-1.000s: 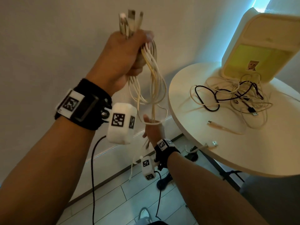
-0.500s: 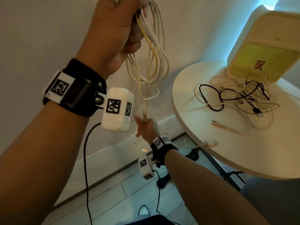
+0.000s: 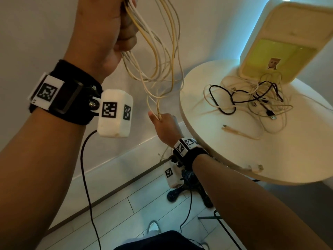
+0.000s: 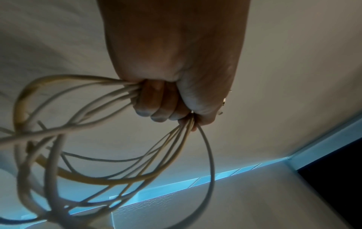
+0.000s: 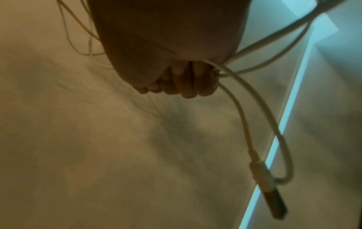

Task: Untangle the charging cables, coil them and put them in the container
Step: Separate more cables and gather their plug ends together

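Observation:
My left hand (image 3: pixel 115 27) is raised at the top of the head view and grips a bundle of white and yellowish charging cables (image 3: pixel 156 56), whose loops hang down from the fist (image 4: pixel 156 99). Below, my right hand (image 3: pixel 162 121) grips the low strands of the same bundle beside the table's left edge. In the right wrist view its fingers (image 5: pixel 186 83) curl round the strands, and a cable end with a USB plug (image 5: pixel 274 201) dangles under it. A tangle of white and black cables (image 3: pixel 252 101) lies on the round table in front of the cream container (image 3: pixel 281 44).
The round white table (image 3: pixel 270 156) stands at the right on a black foot (image 3: pixel 180 193). A loose beige cable (image 3: pixel 239 132) lies on it, and a white plug (image 3: pixel 257 167) hangs at its near edge. A plain wall is at the left, pale floor below.
My left hand has lifted the bundle higher, so its plugs are now out of the head view. My right hand stays low with the bundle's bottom strands in its grip.

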Available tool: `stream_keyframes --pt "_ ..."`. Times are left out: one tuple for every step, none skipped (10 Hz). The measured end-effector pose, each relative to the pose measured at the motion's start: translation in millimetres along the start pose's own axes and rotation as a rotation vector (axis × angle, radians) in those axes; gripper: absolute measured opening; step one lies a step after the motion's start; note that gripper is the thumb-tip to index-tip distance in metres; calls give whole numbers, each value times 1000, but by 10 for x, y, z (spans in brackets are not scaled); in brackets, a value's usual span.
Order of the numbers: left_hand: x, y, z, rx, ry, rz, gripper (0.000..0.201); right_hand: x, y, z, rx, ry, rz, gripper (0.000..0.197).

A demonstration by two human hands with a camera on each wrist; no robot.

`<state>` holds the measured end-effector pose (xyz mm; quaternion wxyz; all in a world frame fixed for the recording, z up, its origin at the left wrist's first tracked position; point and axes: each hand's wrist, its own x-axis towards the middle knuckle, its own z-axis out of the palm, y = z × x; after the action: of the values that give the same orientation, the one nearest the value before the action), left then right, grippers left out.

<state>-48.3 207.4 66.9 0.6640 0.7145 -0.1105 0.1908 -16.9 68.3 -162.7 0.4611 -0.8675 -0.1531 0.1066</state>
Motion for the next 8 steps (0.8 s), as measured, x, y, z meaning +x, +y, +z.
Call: stream_keyframes --pt "3 -6 2 2 -6 2 30 -139 -189 -99 -43 -50 -67 64" --pt "5 -15 46 5 20 -23 32 -232 -506 -215 -70 -48 -169 62" --pt "16 7 102 15 18 -23 32 -291 -776 -473 -56 -41 -202 60" --pt "46 50 133 41 -6 -2 35 -306 -895 -823 -82 -46 -269 45" --pt "135 58 68 48 -26 15 34 -207 -883 -1189 -5 -82 -197 40" --pt "183 91 -1 62 -13 88 40 -111 -808 -1520 97 -134 -106 52" --pt "-75 -231 -1869 -215 -51 83 39 -65 -716 -1793 135 -130 -115 46" --pt "181 -228 -1761 -220 -27 145 38 32 -584 -2022 155 -58 -130 40"
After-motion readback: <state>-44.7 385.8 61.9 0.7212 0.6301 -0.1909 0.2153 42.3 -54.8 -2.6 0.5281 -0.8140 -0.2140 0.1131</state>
